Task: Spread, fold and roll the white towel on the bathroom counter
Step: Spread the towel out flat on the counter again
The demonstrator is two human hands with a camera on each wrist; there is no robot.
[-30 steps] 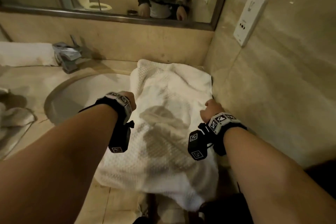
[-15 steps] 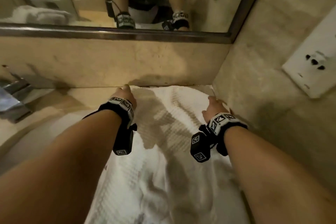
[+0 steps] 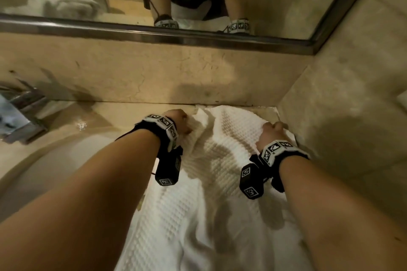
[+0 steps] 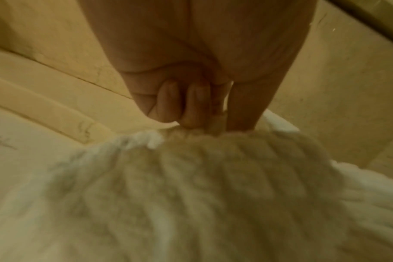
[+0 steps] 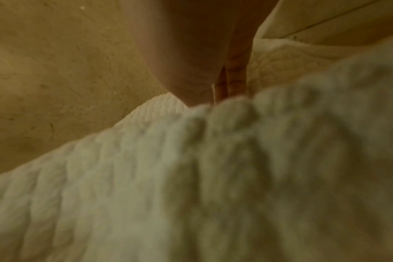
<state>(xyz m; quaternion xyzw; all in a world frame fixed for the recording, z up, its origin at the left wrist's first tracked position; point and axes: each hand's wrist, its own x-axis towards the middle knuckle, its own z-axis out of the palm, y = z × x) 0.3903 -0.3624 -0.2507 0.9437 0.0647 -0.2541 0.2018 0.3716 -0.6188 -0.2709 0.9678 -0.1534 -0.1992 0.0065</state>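
towel [image 3: 220, 182]: white, waffle txtr | counter [image 3: 132, 114]: beige marble | wristbands [image 3: 277, 149]: blk/white markers

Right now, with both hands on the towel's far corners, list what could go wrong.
1. The left hand and right hand grip a white towel that is still wrinkled, so a fold now may lock in creases.
2. The towel's left edge lies beside the sink basin and could slip in.
3. Droplets glisten on the counter; cloth dragged there may get wet.

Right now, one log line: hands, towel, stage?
left hand: grips far left corner | right hand: grips far right corner | towel: lengthwise on counter, wrinkled | stage: spreading
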